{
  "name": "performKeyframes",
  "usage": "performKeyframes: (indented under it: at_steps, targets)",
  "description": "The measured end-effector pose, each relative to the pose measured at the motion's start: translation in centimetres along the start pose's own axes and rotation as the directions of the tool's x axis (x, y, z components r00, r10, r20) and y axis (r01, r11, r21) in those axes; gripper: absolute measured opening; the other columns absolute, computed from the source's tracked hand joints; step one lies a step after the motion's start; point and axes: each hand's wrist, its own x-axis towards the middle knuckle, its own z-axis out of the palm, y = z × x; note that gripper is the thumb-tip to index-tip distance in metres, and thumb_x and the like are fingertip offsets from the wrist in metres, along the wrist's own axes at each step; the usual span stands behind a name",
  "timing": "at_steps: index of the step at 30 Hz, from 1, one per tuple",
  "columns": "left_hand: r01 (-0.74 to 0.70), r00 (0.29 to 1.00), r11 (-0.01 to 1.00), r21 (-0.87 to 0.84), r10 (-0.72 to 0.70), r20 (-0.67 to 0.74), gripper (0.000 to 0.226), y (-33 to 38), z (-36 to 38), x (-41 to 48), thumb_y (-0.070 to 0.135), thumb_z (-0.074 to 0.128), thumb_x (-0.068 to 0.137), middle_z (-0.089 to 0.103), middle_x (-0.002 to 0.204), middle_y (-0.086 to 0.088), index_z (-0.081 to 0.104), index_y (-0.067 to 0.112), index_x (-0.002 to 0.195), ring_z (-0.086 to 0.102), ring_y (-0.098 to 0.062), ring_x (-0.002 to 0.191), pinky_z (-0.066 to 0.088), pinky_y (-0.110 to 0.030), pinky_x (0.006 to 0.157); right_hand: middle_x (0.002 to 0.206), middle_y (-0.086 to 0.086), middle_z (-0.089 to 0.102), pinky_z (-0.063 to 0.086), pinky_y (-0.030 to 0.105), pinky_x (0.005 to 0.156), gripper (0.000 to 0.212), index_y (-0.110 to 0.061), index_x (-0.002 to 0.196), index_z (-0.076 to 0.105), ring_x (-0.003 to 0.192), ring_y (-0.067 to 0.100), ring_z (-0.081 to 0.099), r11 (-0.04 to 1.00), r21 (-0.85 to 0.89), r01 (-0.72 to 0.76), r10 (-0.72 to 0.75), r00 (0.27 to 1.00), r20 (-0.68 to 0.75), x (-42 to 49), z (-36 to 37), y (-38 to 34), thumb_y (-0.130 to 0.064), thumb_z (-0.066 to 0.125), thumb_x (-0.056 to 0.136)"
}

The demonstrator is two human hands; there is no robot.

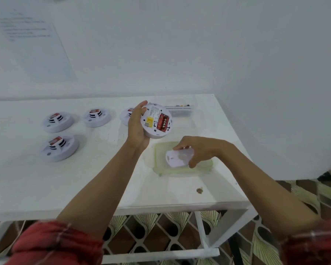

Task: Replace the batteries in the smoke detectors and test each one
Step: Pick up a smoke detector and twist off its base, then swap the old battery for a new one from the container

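Not much is actually readable here. The red battery (163, 122) in the back of the upturned smoke detector (155, 133) has a row of yellow Chinese characters on a dark strip, too soft to make out. The fine print beside it is a blur, and so is the yellow sticker (149, 119). The sheet on the wall (36, 46) shows several printed lines, all illegible. The red labels on the other detectors (58, 121) are unreadable too.

A white rectangular table (84, 178) stands against a plain white wall (180, 44). A white paper sheet with blurred printed lines (38, 48) hangs on the wall at upper left. A small brown smudge (199, 190) marks the tabletop near its front edge. Beneath lies a brown-and-cream fan-patterned floor (161, 236).
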Motion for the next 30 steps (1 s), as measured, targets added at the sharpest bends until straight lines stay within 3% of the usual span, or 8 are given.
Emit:
performKeyframes:
  at_steps: [2,4,7,9,13,18,22,30]
  targets:
    - [0.023,1.000,1.000,-0.014,-0.023,-0.013,0.017,0.2,0.0,-0.6,0.014,0.045,0.092,0.061,0.099,-0.002,0.059,0.023,0.097,0.057,-0.025,0.097,0.042,-0.052,0.097,0.135,-0.004,0.039,0.037,0.029,0.103,0.068,-0.021,0.137,0.042,0.125,0.014,0.040,1.000,-0.010,-0.019,0.018,1.000,-0.020,-0.2,0.5,0.0,-0.016,0.073,0.076]
    - [0.037,0.999,0.999,-0.026,-0.038,-0.026,0.019,0.3,0.0,-0.9,0.013,0.045,0.092,0.061,0.100,-0.003,0.060,0.023,0.099,0.058,-0.025,0.097,0.043,-0.052,0.097,0.125,-0.002,0.048,0.040,0.030,0.099,0.054,-0.018,0.127,0.053,0.113,0.014,0.047,0.998,0.062,0.032,-0.020,0.985,-0.173,-0.6,0.1,-0.5,-0.018,0.073,0.077]
    - [0.018,0.999,0.998,-0.058,-0.020,-0.032,0.019,0.2,0.2,-0.9,0.012,0.045,0.092,0.061,0.099,-0.004,0.060,0.021,0.099,0.057,-0.027,0.099,0.043,-0.052,0.097,0.101,0.003,0.058,0.044,0.026,0.080,0.027,-0.011,0.105,0.066,0.083,0.014,0.052,0.949,0.206,0.237,-0.071,0.801,-0.594,-0.6,-1.2,-2.3,-0.015,0.071,0.079]
    - [-0.009,1.000,0.996,-0.091,0.007,-0.021,0.019,0.1,0.6,-0.6,0.011,0.044,0.092,0.060,0.100,-0.008,0.060,0.019,0.099,0.055,-0.030,0.101,0.047,-0.048,0.091,0.108,0.003,0.055,0.041,0.021,0.081,0.035,-0.011,0.111,0.064,0.090,0.012,0.051,0.923,0.208,0.325,-0.092,0.709,-0.699,0.2,-1.7,-3.5,-0.019,0.072,0.079]
    - [-0.034,0.997,0.992,-0.119,0.026,-0.067,0.019,-0.1,1.3,0.8,0.012,0.047,0.088,0.055,0.109,-0.014,0.062,0.019,0.097,0.054,-0.032,0.100,0.050,-0.041,0.080,0.127,0.004,0.048,0.039,0.024,0.097,0.055,-0.013,0.123,0.059,0.112,0.013,0.047,0.932,0.162,0.325,-0.141,0.735,-0.663,2.6,-2.5,-3.8,-0.026,0.077,0.073]
    - [-0.018,0.992,0.989,-0.145,-0.001,-0.127,0.018,-0.4,2.3,2.7,0.011,0.046,0.089,0.054,0.110,-0.015,0.061,0.018,0.096,0.054,-0.033,0.100,0.045,-0.049,0.095,0.116,0.006,0.053,0.044,0.026,0.089,0.047,-0.010,0.112,0.067,0.106,0.020,0.054,0.937,0.149,0.317,-0.147,0.744,-0.652,4.7,-4.9,-2.4,-0.022,0.081,0.068]
    - [-0.020,0.987,0.992,-0.126,0.000,-0.159,0.018,-0.7,3.1,4.4,0.012,0.046,0.089,0.056,0.106,-0.012,0.062,0.020,0.092,0.057,-0.030,0.094,0.050,-0.042,0.083,0.113,0.010,0.055,0.046,0.029,0.087,0.043,-0.009,0.112,0.068,0.102,0.023,0.055,0.944,0.082,0.320,-0.200,0.750,-0.630,5.7,-6.6,-1.1,-0.021,0.079,0.071]
    - [-0.055,0.979,0.993,-0.101,0.034,-0.200,0.019,-1.5,3.7,6.8,0.011,0.045,0.090,0.059,0.095,-0.007,0.062,0.020,0.090,0.059,-0.026,0.086,0.050,-0.039,0.073,0.116,0.018,0.057,0.042,0.032,0.085,0.037,-0.005,0.115,0.065,0.103,0.028,0.053,0.926,-0.302,0.227,-0.359,0.774,-0.521,6.8,-8.1,0.0,-0.028,0.061,0.087]
